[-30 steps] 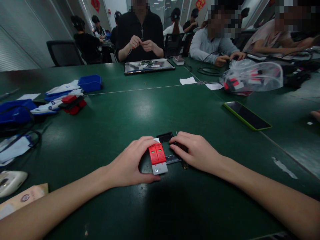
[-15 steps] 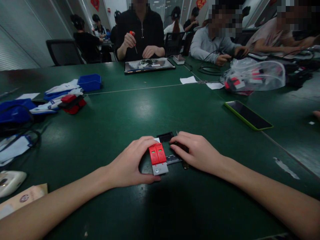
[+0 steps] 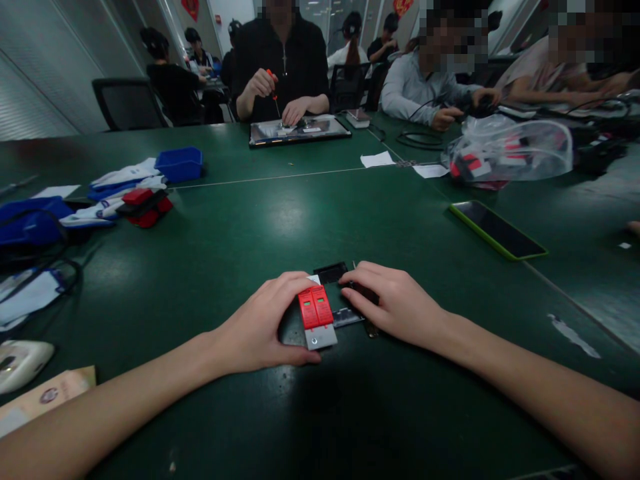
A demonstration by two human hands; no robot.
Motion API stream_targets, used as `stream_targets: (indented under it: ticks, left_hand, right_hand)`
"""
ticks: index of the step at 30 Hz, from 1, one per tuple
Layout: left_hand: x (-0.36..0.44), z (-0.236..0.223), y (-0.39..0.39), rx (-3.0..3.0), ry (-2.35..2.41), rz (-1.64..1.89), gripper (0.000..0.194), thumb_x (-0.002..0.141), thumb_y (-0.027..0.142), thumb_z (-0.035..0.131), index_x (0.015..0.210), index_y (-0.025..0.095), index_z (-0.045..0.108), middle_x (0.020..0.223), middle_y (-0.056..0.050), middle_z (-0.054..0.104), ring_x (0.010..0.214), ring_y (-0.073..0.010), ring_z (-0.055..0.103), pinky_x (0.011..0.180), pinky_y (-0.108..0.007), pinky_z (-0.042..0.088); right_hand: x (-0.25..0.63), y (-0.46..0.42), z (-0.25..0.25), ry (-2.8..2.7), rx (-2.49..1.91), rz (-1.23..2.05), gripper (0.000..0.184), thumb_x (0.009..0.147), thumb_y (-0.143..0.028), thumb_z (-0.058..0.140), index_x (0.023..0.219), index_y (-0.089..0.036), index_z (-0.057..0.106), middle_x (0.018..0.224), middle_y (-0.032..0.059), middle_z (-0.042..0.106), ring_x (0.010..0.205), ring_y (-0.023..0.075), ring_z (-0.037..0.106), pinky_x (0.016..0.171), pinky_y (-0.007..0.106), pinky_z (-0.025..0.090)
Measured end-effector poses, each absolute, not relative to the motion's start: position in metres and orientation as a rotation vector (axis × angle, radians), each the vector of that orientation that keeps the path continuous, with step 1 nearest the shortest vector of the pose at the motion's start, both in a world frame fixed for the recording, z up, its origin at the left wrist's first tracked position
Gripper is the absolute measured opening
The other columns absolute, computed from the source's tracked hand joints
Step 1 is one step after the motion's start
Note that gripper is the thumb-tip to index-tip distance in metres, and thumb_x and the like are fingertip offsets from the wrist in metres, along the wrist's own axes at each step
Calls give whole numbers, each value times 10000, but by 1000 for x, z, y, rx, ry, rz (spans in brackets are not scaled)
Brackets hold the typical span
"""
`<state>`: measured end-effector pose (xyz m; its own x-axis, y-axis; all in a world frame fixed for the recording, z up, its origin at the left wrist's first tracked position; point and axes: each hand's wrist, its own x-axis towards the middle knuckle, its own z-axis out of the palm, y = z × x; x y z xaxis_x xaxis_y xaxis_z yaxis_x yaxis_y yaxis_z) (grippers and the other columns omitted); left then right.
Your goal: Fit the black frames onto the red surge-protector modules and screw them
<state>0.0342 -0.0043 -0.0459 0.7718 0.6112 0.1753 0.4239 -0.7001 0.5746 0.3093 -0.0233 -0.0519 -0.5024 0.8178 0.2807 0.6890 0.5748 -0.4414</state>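
Note:
A red and grey two-pole surge protector (image 3: 316,308) lies on the green table in front of me, with small green windows in its red top. My left hand (image 3: 265,320) grips it from the left, fingers at its far end and thumb by its near end. Against its right side is a flat dark strip (image 3: 349,317), and a black rectangular piece (image 3: 331,273) sits just beyond. My right hand (image 3: 387,300) rests on the table to the right, its fingers curled over a dark part that is mostly hidden.
To the right lies a green-edged phone (image 3: 497,230), with a clear plastic bag (image 3: 510,150) of red parts beyond. Blue trays (image 3: 179,165) and a red-black block (image 3: 145,207) are at left. Opposite, a person works a screwdriver (image 3: 273,85) over a flat panel (image 3: 300,137).
My hands and the surge protector have stayed in place. Across the table, the person's screwdriver has come down to the panel, and their other hand has shifted up beside its tip.

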Motion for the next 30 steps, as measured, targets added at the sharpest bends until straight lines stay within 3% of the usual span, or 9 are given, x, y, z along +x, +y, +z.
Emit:
stream_targets:
  ticks: [30]
  left_hand:
    - [35,-46,-5,2441,785,506,888,712,505,862,1430,239,411,1440,-181,525,1327,-369,535,1100,-536,465]
  right_hand:
    - [308,-23,-48,-2381,-1227,352,172,1013,-242,538,1083,-160,672,976,78,683,824,194,663,739,329,527]
